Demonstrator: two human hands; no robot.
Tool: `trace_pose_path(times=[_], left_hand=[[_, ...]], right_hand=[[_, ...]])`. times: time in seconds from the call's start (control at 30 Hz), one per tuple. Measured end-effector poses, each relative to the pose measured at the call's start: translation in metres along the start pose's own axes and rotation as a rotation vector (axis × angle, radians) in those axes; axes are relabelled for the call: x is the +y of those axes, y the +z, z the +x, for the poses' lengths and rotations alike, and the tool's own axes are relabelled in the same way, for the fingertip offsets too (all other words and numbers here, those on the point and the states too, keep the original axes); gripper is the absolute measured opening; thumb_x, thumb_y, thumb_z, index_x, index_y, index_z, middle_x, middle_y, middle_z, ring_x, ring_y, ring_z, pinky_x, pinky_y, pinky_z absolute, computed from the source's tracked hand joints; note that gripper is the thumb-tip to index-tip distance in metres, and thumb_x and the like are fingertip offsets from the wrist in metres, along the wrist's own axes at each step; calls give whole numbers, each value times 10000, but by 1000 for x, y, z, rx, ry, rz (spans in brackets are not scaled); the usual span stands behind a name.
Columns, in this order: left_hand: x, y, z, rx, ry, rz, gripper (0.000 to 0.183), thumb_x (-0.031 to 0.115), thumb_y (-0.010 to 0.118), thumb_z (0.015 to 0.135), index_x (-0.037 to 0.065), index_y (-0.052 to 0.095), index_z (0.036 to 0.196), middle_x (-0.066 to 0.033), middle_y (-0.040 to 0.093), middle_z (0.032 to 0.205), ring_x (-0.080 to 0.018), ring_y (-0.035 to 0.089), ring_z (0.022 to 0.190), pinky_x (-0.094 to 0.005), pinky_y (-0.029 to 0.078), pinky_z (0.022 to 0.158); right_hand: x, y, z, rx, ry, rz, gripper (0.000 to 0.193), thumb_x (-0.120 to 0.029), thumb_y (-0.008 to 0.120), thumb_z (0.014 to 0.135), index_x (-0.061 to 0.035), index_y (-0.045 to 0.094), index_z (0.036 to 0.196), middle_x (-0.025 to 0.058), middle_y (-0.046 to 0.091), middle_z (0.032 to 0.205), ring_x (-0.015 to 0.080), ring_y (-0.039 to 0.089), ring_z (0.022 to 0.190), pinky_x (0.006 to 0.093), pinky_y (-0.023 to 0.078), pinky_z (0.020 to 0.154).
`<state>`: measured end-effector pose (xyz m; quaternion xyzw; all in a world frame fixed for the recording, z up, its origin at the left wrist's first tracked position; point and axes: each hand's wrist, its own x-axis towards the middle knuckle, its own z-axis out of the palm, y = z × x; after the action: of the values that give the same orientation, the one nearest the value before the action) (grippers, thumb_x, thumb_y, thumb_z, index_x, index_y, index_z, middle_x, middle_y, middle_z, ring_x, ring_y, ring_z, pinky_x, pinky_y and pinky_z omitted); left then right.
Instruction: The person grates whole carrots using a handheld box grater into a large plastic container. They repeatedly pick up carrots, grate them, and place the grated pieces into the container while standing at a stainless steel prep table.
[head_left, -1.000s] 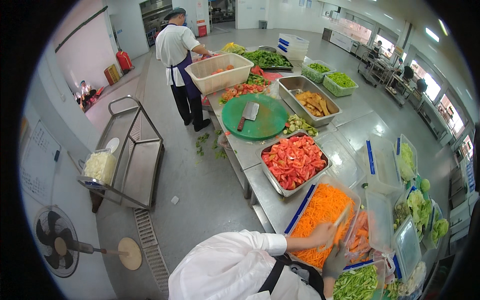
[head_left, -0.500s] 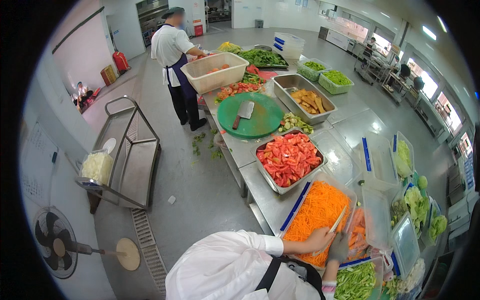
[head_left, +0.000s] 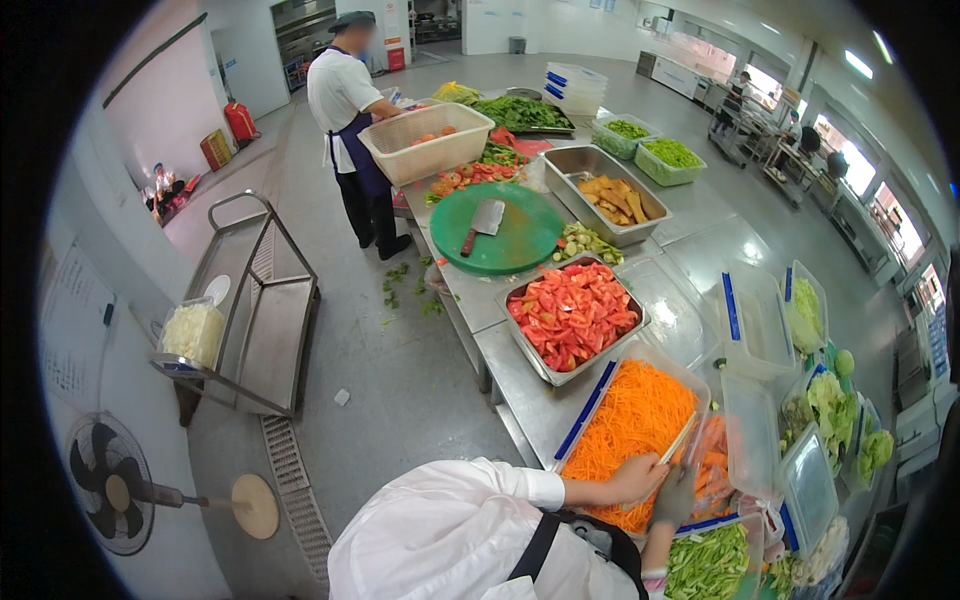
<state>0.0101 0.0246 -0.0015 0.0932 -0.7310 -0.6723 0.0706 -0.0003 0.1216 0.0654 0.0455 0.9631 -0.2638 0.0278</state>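
My left hand (head_left: 638,478) is closed around the lower end of a long, pale, narrow grater (head_left: 680,438), which slants over a clear tub. Heaped in that tub are orange carrot shreds (head_left: 625,415). Against the grater's right side, my right hand (head_left: 673,494), in a grey glove, is curled with its fingers closed; whatever it holds is hidden. Peeled carrots (head_left: 712,465) lie just to its right. Below it stands a tub of sliced green vegetable (head_left: 712,562).
Beyond the tub are a steel pan of cut tomatoes (head_left: 572,318) and a green chopping board (head_left: 488,250) bearing a cleaver (head_left: 485,225). Open clear tubs (head_left: 752,435) and leafy greens (head_left: 835,410) stand at right. A co-worker (head_left: 350,130) stands far left, behind a steel trolley (head_left: 270,330).
My gloved right hand has shifted slightly beside the grater. The left hand keeps its hold. The co-worker has moved a little to the right.
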Motion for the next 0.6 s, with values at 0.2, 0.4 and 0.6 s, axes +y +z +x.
trace_pose_path(times=[0.2, 0.4, 0.6], left_hand=[[6, 0, 8, 22, -13, 35, 293, 257, 499, 882, -15, 570, 801, -198, 578, 698, -319, 574, 633, -415, 436, 593], [-7, 4, -4, 32, 42, 62, 308, 276, 517, 870, -13, 564, 775, -218, 572, 691, -346, 573, 632, -441, 431, 597], [0, 3, 12, 56, 44, 24, 295, 273, 523, 900, -3, 576, 811, -137, 567, 654, -221, 546, 571, -365, 424, 542]], right_hand=[[27, 45, 76, 6, -113, 90, 389, -363, 416, 906, -82, 587, 1113, 216, 620, 1023, 358, 603, 918, 443, 447, 778], [34, 24, 83, -90, -60, 308, 389, -311, 401, 932, -1, 558, 1106, 186, 616, 1016, 361, 576, 945, 424, 427, 797], [36, 30, -1, 241, -350, -90, 444, -395, 404, 939, -39, 524, 1176, 190, 607, 1074, 320, 581, 1004, 384, 437, 840]])
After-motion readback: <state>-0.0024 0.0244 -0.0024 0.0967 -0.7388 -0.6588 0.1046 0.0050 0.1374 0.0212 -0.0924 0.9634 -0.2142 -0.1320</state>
